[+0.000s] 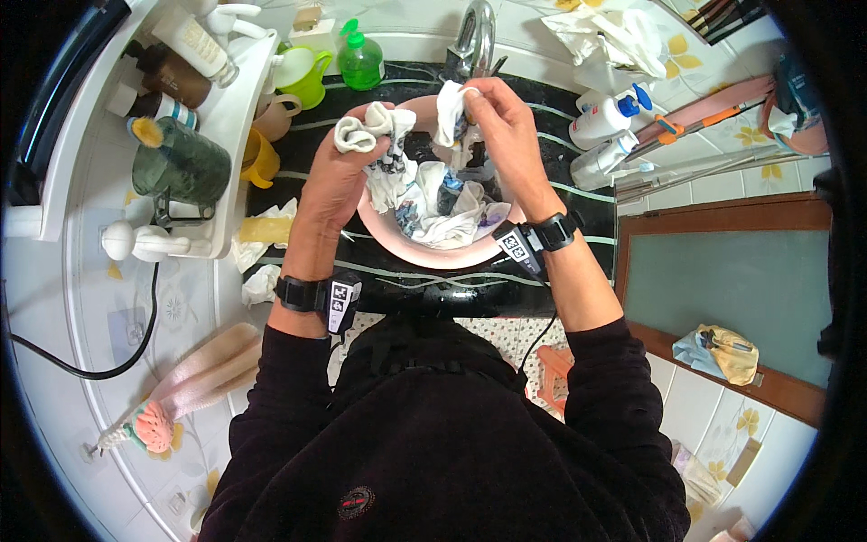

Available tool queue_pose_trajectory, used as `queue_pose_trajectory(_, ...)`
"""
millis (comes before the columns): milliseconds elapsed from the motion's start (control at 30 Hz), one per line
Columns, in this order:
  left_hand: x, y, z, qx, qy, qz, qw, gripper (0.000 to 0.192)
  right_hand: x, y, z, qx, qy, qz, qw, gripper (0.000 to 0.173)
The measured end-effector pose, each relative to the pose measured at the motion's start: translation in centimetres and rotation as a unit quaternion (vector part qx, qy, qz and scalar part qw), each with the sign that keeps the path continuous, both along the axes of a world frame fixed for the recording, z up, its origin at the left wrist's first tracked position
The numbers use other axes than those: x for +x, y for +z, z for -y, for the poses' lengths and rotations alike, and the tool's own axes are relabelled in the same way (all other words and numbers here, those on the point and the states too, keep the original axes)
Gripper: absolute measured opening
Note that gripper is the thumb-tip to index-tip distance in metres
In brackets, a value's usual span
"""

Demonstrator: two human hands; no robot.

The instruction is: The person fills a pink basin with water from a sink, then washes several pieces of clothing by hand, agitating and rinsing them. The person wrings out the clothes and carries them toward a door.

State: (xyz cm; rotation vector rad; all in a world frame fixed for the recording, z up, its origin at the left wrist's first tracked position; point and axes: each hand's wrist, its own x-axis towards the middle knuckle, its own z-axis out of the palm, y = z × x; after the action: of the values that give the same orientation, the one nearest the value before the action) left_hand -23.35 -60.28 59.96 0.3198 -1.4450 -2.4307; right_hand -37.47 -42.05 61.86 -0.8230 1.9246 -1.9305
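My left hand grips a bunch of white socks with dark patterns, above the left side of a pink plastic basin. Between the thumb and fingers of my right hand hangs another white sock, held by its upper edge over the back of the basin. Several wet white socks with blue and grey patterns lie heaped in the basin. Just behind my right hand stands the chrome faucet. Whether water runs from it is hard to tell.
The basin sits at a black, white-streaked countertop. Behind it stands a green soap pump bottle. At left are a green cup, a yellow cup and a crowded white shelf. White pump bottles stand at right.
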Motion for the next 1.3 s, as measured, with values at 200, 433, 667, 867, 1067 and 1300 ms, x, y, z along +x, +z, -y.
queue_pose_trajectory(200,-0.3,0.1,-0.9,-0.028,-0.050,-0.010,0.998,0.056,0.3,0.0,0.9,-0.020,-0.008,0.011,1.000,0.022)
queue_pose_trajectory(433,-0.2,-0.2,-1.3,-0.062,-0.027,0.005,0.998,0.041,1.0,1.0,2.8,-0.055,0.008,0.046,0.997,0.021)
queue_pose_trajectory(667,-1.0,0.2,-1.3,-0.182,0.020,0.037,0.982,0.027,2.2,1.4,2.8,0.036,0.105,-0.025,0.994,0.022)
queue_pose_trajectory(867,-1.0,2.5,0.2,-0.191,0.132,-0.012,0.972,0.025,-0.2,-6.2,0.4,0.187,-0.035,-0.074,0.979,0.017)
queue_pose_trajectory(1067,-1.5,4.5,1.4,-0.206,0.141,-0.046,0.967,0.025,3.1,-15.9,-1.3,0.413,-0.062,-0.378,0.826,0.024)
queue_pose_trajectory(1300,-0.8,2.4,1.6,-0.180,0.095,-0.009,0.979,0.043,0.6,-9.8,-2.5,0.266,-0.017,-0.162,0.950,0.023)
